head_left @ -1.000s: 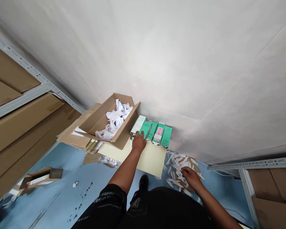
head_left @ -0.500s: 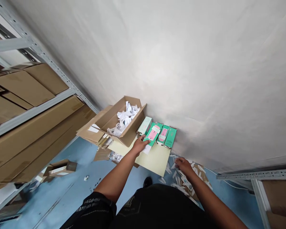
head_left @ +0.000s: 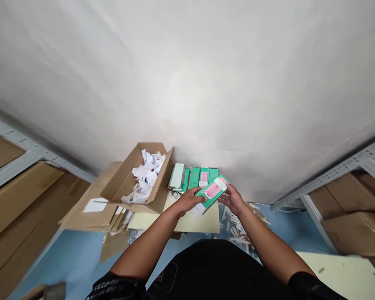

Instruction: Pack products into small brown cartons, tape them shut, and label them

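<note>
A green carton with a pink panel and a white strip (head_left: 213, 190) is tilted in the air between my two hands. My left hand (head_left: 188, 201) grips its lower left end, thumb on top. At the upper right end, my right hand (head_left: 233, 199) closes on the carton's edge, with some fingers partly hidden under it. Behind it, against the wall, stand several more green cartons (head_left: 194, 178) and a pale carton (head_left: 177, 176). They rest on a cream-coloured board (head_left: 190, 223).
An open cardboard box (head_left: 164, 185) with crumpled white paper (head_left: 146, 173) stands left of the cartons. White scraps (head_left: 233, 227) litter the blue floor (head_left: 71, 252) at right. Shelves with cardboard boxes flank both sides, including a right shelf post (head_left: 319, 221). The grey wall (head_left: 187, 83) rises behind.
The green-and-pink carton has been lifted off the board in my left hand. My right hand has come up from above the scraps to its other end. The view has turned left.
</note>
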Available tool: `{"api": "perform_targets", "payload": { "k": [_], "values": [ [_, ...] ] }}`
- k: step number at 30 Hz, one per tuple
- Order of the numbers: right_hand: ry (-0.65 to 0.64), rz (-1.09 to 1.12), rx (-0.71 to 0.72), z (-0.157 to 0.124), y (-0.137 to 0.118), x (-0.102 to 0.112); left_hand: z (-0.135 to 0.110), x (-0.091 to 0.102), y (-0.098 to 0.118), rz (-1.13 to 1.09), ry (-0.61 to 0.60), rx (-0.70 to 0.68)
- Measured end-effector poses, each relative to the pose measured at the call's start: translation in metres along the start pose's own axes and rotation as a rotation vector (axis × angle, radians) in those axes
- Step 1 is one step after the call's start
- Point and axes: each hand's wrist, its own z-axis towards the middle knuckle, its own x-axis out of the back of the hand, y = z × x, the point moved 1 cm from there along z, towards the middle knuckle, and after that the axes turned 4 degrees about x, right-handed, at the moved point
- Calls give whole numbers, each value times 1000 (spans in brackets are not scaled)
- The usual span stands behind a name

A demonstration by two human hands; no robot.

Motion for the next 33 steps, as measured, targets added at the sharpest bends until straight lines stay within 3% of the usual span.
{"api": "perform_targets", "payload": {
  "k": [4, 9, 13, 17, 20, 24, 30, 33],
  "values": [
    [177, 97, 48, -28, 16, 16, 13, -8, 11, 139, -138, -54],
    [404, 244, 159, -85, 27, 55, 16, -42, 34, 157, -557, -101],
    [542, 384, 307, -146, 25, 92, 6, -87, 47, -114, -909, -90],
    [654, 558, 510, -208, 23, 119, -26, -157, 42, -384, -1056, -248],
    [692, 661, 606, -249, 30, 131, -60, -221, 29, -321, -1084, -401],
    [671, 753, 621, -303, 50, 153, -103, -302, 14, -149, -989, -525],
    [691, 694, 322, -393, 91, 222, -158, -400, 0, 152, -859, -583],
    [727, 623, 284, -435, 114, 261, -179, -442, -4, 257, -827, -597]
  ]
}}
